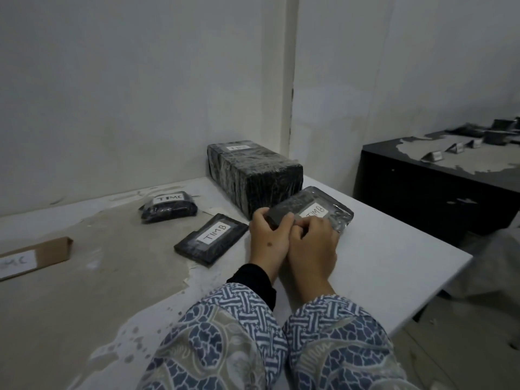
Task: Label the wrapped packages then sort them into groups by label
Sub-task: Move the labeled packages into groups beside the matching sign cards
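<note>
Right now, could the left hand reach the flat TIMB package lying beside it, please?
Probably yes: the flat TIMB package lies just left of the left hand with bare table between, though that hand grips another wrapped package.

— Surroundings, please.
— White surface (380,271), its coating peeled off in a broad patch from eight o'clock toward nine. Pale walls (140,80) behind, meeting at a corner at twelve.
— Anything else?
— Black cabinet (422,190) at three o'clock, top badly worn, small grey pieces (433,156) lying on it; what they are cannot be told.
</note>
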`<control>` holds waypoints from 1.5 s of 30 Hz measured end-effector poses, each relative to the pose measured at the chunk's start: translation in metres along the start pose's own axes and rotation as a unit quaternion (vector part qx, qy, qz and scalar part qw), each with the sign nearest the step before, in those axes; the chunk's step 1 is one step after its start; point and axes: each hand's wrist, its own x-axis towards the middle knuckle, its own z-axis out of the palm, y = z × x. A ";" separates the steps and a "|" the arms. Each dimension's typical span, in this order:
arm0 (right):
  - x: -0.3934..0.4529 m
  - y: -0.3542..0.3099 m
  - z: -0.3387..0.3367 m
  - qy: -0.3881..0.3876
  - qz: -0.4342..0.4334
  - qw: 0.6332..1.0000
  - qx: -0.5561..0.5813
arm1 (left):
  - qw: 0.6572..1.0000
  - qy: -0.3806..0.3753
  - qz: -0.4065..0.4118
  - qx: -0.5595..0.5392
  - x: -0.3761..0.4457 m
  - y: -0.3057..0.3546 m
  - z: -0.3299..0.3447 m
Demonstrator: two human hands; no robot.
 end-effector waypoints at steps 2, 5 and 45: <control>-0.003 -0.001 0.001 -0.012 -0.018 0.999 0.040 | 0.999 0.008 0.020 -0.024 0.001 -0.002 -0.005; -0.006 -0.002 0.002 -0.028 -0.030 0.998 0.044 | 0.999 0.023 0.046 -0.008 0.001 -0.003 -0.015; -0.187 -0.338 0.262 -0.425 -0.156 0.864 0.221 | 0.931 0.349 0.034 0.104 -0.022 0.081 -0.577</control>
